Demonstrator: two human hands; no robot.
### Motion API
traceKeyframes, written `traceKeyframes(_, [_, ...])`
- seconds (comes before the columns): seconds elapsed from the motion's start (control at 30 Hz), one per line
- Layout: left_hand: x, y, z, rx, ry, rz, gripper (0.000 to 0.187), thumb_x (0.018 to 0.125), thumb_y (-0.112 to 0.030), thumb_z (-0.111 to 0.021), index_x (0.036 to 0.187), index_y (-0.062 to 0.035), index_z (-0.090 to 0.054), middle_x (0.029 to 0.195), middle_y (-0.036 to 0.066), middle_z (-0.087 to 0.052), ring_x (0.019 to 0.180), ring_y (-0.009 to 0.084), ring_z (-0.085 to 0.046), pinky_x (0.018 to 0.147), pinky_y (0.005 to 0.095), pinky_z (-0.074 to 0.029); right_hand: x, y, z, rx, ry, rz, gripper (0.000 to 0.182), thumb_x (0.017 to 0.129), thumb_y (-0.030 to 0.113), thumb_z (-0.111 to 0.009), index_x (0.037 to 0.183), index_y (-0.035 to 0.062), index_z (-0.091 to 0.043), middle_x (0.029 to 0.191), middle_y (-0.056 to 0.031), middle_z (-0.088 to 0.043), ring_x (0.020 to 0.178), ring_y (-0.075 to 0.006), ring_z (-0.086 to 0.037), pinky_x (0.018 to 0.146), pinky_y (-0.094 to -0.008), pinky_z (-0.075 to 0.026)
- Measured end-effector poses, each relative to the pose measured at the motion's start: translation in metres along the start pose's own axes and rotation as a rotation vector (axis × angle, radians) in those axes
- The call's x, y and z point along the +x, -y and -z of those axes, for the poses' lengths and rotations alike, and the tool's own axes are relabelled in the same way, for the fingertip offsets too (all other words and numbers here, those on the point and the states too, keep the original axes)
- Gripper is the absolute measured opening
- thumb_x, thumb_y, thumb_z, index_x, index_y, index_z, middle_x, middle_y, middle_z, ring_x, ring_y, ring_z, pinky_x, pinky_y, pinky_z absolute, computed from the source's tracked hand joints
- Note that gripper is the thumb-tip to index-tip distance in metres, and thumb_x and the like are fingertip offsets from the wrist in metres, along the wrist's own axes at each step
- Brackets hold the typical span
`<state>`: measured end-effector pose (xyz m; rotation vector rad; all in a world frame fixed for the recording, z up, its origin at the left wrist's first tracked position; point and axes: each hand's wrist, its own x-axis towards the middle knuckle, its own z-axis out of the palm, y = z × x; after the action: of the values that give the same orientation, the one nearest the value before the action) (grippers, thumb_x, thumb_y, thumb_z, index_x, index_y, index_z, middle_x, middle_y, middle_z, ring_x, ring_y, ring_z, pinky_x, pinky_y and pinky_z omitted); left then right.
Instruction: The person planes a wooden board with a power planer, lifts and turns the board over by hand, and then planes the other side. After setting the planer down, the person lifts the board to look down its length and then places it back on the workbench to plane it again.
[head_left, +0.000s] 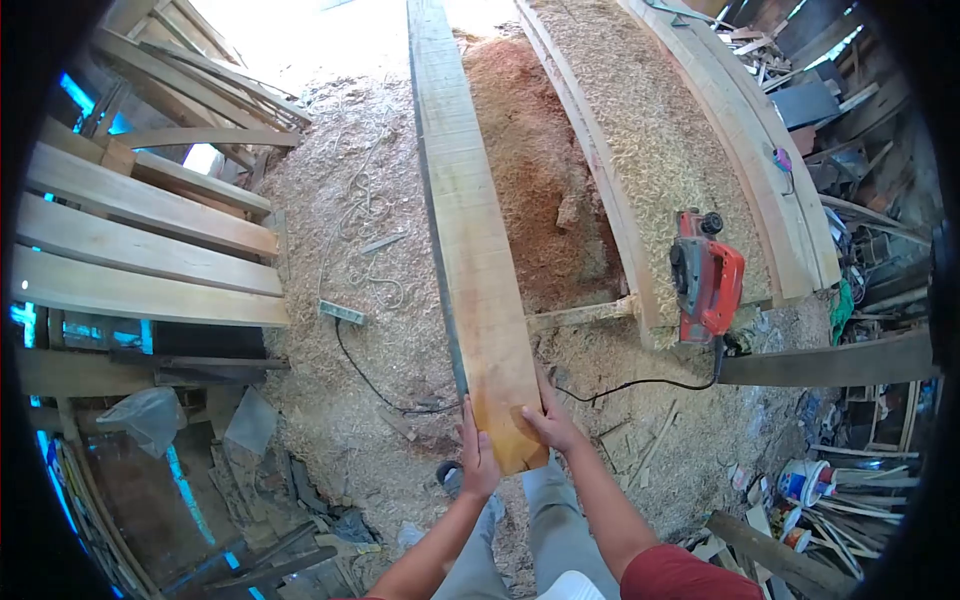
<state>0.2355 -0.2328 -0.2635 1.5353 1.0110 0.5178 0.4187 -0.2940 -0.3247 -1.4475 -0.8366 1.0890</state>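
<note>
A long wooden plank point(475, 230) stretches away from me, its near end between my hands and its far end at the top of the view. My left hand point(480, 458) grips the plank's left edge near the end, thumb against the wood. On the opposite edge, my right hand point(553, 420) holds the plank with its thumb over the top face. To the right, a red electric planer point(708, 280) rests on the shavings-covered bench, its black cord point(640, 388) running down and left behind the plank.
Several boards point(150, 290) are stacked at left. A power strip point(341, 313) lies on shavings. Long beams point(745, 150) run along the right, with a purple tape-measure-like object point(781, 159) on one. A timber point(830, 362) juts in at right; buckets point(805, 482) and scrap wood stand below it.
</note>
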Motion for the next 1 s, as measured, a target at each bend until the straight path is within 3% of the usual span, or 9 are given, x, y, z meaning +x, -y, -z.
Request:
traceKeyframes(0.23, [-0.001,0.02,-0.007,0.093,-0.05,-0.055,0.063,0.108,-0.02,-0.031,0.165,0.0018,-0.015,0.172,0.02,-0.02,0.16,0.0354,-0.017,0.128,0.0484,-0.003,0.003,0.023,0.016,-0.302,0.083,-0.055,0.093,0.097,0.036,-0.064,0.168,0.0086,-0.011,0.173,-0.0162,-0.019,0.161,-0.0314,-0.013,0.128,-0.0518,0.003])
traceKeyframes(0.3, [-0.001,0.025,-0.009,0.117,-0.055,-0.048,0.063,0.108,-0.02,-0.033,0.164,0.0029,-0.016,0.171,0.021,-0.022,0.158,0.0377,-0.02,0.128,0.0487,-0.009,0.005,0.035,0.02,-0.344,0.093,-0.065,0.092,0.096,0.037,-0.067,0.167,0.0087,-0.017,0.17,-0.0168,-0.026,0.159,-0.0329,-0.02,0.128,-0.051,-0.006])
traceKeyframes(0.43, [-0.003,0.017,-0.003,0.232,-0.068,-0.071,0.064,0.107,-0.02,-0.035,0.164,0.0031,-0.017,0.17,0.023,-0.025,0.157,0.0395,-0.024,0.127,0.0484,-0.016,0.011,0.056,0.036,-0.222,0.164,-0.059,0.085,0.099,0.037,-0.066,0.165,0.0058,-0.023,0.167,-0.0181,-0.034,0.158,-0.0335,-0.022,0.127,-0.0555,-0.002])
traceKeyframes(0.53, [0.001,0.016,-0.001,0.222,-0.096,-0.095,0.062,0.107,-0.023,-0.037,0.162,0.0026,-0.023,0.167,0.023,-0.03,0.155,0.0398,-0.027,0.127,0.0476,-0.02,0.036,0.033,0.055,-0.346,0.168,-0.124,0.079,0.102,0.034,-0.064,0.164,0.0046,-0.025,0.165,-0.0173,-0.038,0.156,-0.0313,-0.028,0.128,-0.0501,-0.011])
traceKeyframes(0.6, [0.007,0.015,0.003,0.051,-0.078,-0.095,0.06,0.107,-0.026,-0.04,0.159,0.0019,-0.029,0.166,0.023,-0.032,0.155,0.0397,-0.027,0.127,0.0475,-0.019,0.063,0.029,0.054,-0.141,0.077,-0.072,0.072,0.105,0.03,-0.061,0.163,0.0035,-0.027,0.164,-0.0169,-0.039,0.155,-0.028,-0.03,0.126,-0.0414,-0.022])
traceKeyframes(0.7, [0.009,0.004,-0.003,0.031,-0.154,-0.091,0.06,0.109,-0.033,-0.041,0.157,0.0019,-0.031,0.167,0.024,-0.028,0.157,0.04,-0.023,0.128,0.0471,-0.017,0.118,0.037,0.048,0.008,0.022,-0.003,0.067,0.107,0.026,-0.058,0.162,0.002,-0.029,0.162,-0.0169,-0.04,0.152,-0.0255,-0.034,0.122,-0.0358,-0.03])
traceKeyframes(0.83, [0.016,-0.01,-0.002,0.157,-0.124,0.008,0.071,0.111,-0.048,-0.037,0.161,0.0018,-0.026,0.17,0.024,-0.02,0.158,0.041,-0.018,0.128,0.047,-0.016,0.167,0.066,0.029,0.155,0.086,0.041,0.062,0.106,0.023,-0.058,0.159,0.0009,-0.034,0.157,-0.0158,-0.046,0.146,-0.0248,-0.04,0.121,-0.0376,-0.029])
traceKeyframes(0.9, [0.019,-0.02,0.0,0.155,-0.132,0.017,0.071,0.111,-0.049,-0.037,0.161,0.0018,-0.027,0.17,0.025,-0.02,0.158,0.0412,-0.018,0.128,0.0471,-0.016,0.17,0.074,0.015,0.019,-0.093,0.056,0.064,0.107,0.017,-0.054,0.162,0.0023,-0.025,0.156,-0.0149,-0.045,0.146,-0.0231,-0.039,0.121,-0.0365,-0.029])
traceKeyframes(1.0, [0.027,-0.029,-0.001,0.144,-0.141,0.035,0.072,0.111,-0.05,-0.036,0.16,0.0021,-0.03,0.169,0.025,-0.022,0.158,0.0419,-0.019,0.128,0.0473,-0.016,0.177,0.061,0.011,0.125,-0.082,0.079,0.069,0.108,0.021,-0.053,0.164,0.0016,-0.017,0.16,-0.0173,-0.039,0.149,-0.0249,-0.035,0.122,-0.0361,-0.027])
